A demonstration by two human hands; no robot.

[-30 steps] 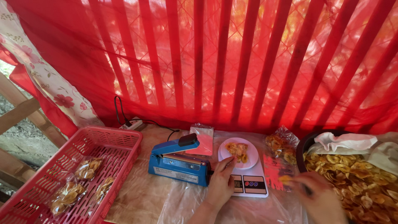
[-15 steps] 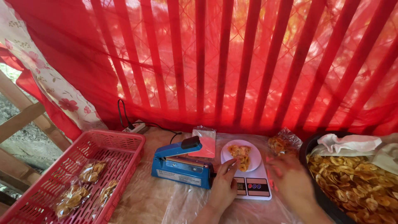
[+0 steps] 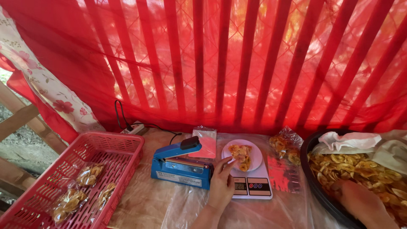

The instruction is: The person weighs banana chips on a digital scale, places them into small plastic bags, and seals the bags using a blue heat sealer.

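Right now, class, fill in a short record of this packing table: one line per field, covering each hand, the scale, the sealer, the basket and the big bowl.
Left hand: left hand fingertips at the rim of the white round plate of chips.
Right hand: right hand down in the big dark bowl of yellow chips; grip not visible.
Scale: white digital kitchen scale under the plate.
Sealer: blue bag-sealing machine, left of the scale.
Basket: red plastic basket holding clear packets of chips.
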